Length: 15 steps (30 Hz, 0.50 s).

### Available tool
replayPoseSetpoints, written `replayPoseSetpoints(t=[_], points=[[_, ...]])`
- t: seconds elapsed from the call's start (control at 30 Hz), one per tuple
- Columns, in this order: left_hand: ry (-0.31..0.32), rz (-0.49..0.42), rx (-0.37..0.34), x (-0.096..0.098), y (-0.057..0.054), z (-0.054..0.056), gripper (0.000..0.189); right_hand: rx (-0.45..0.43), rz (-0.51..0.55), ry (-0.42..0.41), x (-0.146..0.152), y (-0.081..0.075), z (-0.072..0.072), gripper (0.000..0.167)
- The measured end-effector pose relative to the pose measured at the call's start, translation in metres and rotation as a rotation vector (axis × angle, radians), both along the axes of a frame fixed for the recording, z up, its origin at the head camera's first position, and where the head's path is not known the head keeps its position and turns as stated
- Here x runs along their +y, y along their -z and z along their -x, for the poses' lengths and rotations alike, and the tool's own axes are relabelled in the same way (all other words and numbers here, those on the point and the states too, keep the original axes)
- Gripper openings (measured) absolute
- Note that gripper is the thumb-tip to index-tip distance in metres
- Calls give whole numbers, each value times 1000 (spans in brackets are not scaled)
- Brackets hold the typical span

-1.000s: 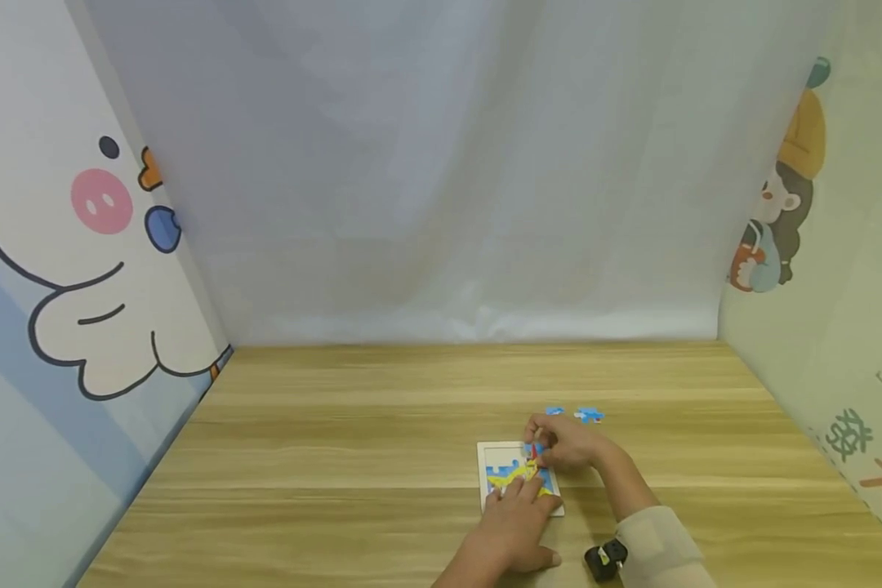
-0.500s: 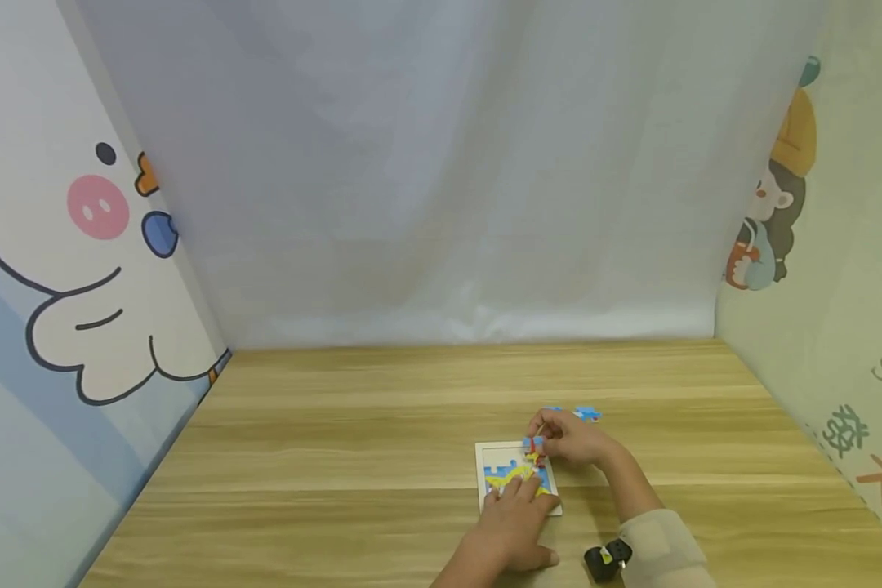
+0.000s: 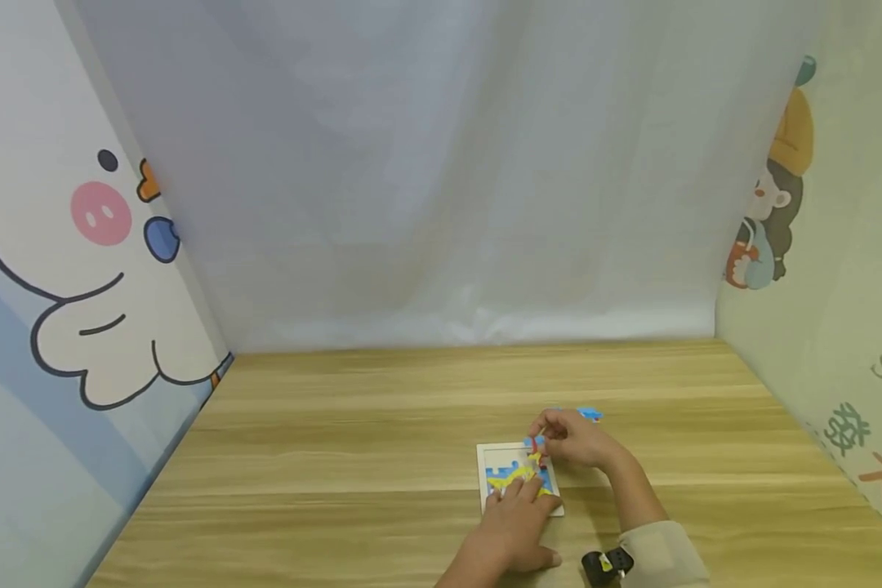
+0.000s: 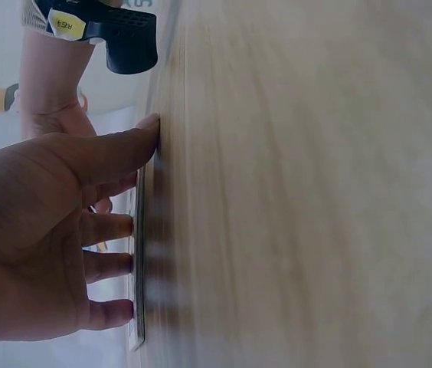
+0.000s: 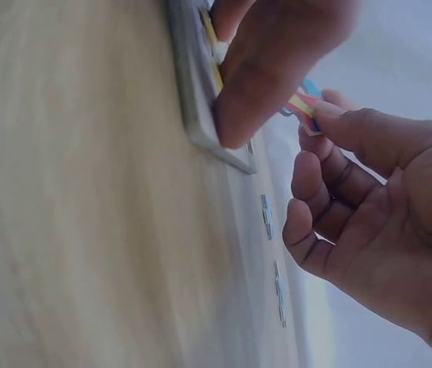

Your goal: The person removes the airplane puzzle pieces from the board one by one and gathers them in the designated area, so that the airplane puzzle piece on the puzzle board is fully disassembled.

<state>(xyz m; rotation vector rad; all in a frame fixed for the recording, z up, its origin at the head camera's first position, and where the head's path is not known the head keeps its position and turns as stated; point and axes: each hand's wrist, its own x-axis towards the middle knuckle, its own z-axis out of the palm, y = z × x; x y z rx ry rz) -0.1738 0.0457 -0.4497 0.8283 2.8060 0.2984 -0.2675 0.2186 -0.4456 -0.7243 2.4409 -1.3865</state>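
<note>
A square jigsaw tray [image 3: 480, 467] with a pale border lies on the wooden table, its lower part filled with blue and yellow pieces [image 3: 501, 472]. My left hand [image 3: 514, 527] rests on its near side, fingers stretched over the pieces; in the left wrist view the fingertips press on the tray [image 4: 139, 307]. Over the tray's far right corner my right hand [image 3: 576, 441] pinches a red, yellow and blue puzzle piece [image 5: 304, 106] between thumb and index finger. That piece stands tilted above the tray in the right wrist view.
Beyond the right hand a loose blue puzzle piece [image 3: 590, 414] lies on the table [image 3: 338, 457], with another mostly hidden behind the hand. A black wrist camera [image 3: 607, 565] sits at the right sleeve [image 3: 661, 551]. A pale curtain [image 3: 448, 204] hangs behind the table.
The right hand has drawn slightly back and raised the pinched piece from the tray's corner, tilting it. The left hand keeps its place on the tray.
</note>
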Motion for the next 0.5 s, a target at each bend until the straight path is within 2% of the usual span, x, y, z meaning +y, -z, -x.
replayPoseSetpoints(t=[0.2, 0.37, 0.5], points=[[-9, -16, 10, 2, 3, -4, 66, -32, 44, 47, 10, 1, -10, 17], [-20, -27, 62, 2, 1, -5, 67, -8, 90, 85, 20, -2, -18, 16], [-6, -43, 108, 2, 0, -6, 57, 1, 103, 126, 28, -2, -22, 19]])
